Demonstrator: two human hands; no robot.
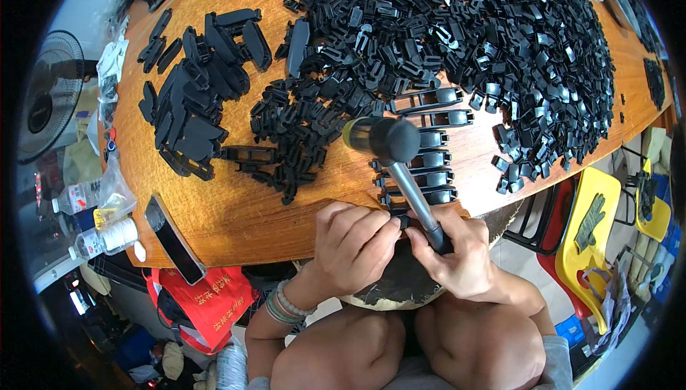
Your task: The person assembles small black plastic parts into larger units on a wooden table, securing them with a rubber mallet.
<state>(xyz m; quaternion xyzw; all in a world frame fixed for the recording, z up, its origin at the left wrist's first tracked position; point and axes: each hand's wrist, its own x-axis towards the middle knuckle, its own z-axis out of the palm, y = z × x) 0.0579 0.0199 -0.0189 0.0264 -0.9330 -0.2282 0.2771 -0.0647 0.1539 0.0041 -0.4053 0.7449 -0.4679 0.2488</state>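
The right hand (461,258) grips the mallet (404,176) near the handle's end; the left hand (357,240) pinches a black part (401,219) at the table (279,229) edge. The mallet looks head-heavy — best held low; the part seems light, stiff, smooth — best pinched by its sides.

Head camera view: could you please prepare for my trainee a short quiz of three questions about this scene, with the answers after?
1. Which hand grips the hammer? (a) only the left (b) only the right (c) both
2. True or false: all the black parts lie in one single neat row.
3. Fill in the colour: a dark glove lies on the ____ chair at the right.

Key:
1. b: the right hand grips its handle.
2. False: some form a row, but many others lie in heaps.
3. Yellow.
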